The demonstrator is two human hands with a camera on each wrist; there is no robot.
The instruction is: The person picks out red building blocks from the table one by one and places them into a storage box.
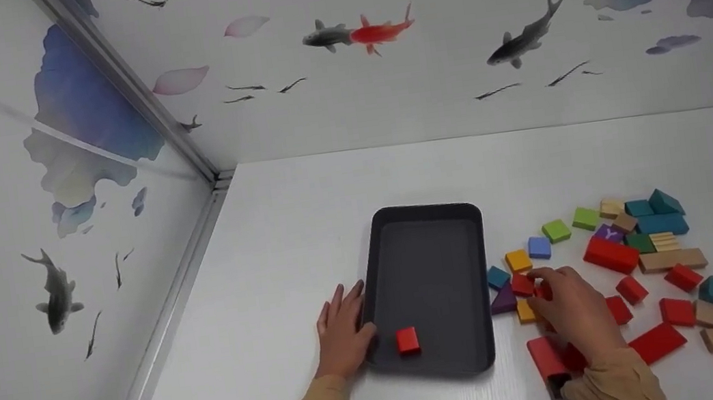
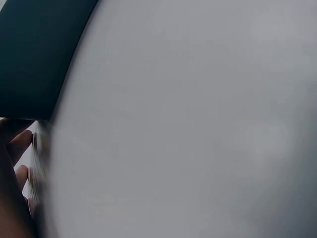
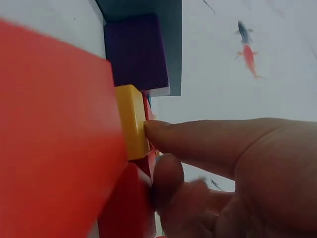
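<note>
A dark grey tray (image 1: 433, 286) lies on the white table with one red block (image 1: 407, 341) inside, close to its near end. My left hand (image 1: 343, 332) rests against the tray's left edge, fingers extended; in the left wrist view its fingers (image 2: 20, 146) show beside the dark tray wall (image 2: 39, 64). Among the blocks right of the tray, my right hand (image 1: 574, 309) pinches a small red block (image 1: 521, 285) between thumb and forefinger. That grip is partly hidden in the right wrist view, where the thumb (image 3: 193, 141) lies beside a yellow block (image 3: 131, 121).
A purple triangle (image 1: 503, 300) and a teal block (image 1: 497, 276) sit close to the tray's right side. Several red, green, teal and wooden blocks spread farther right, including a large red block (image 1: 611, 254). A wall with painted fish (image 1: 528, 36) borders the table's back.
</note>
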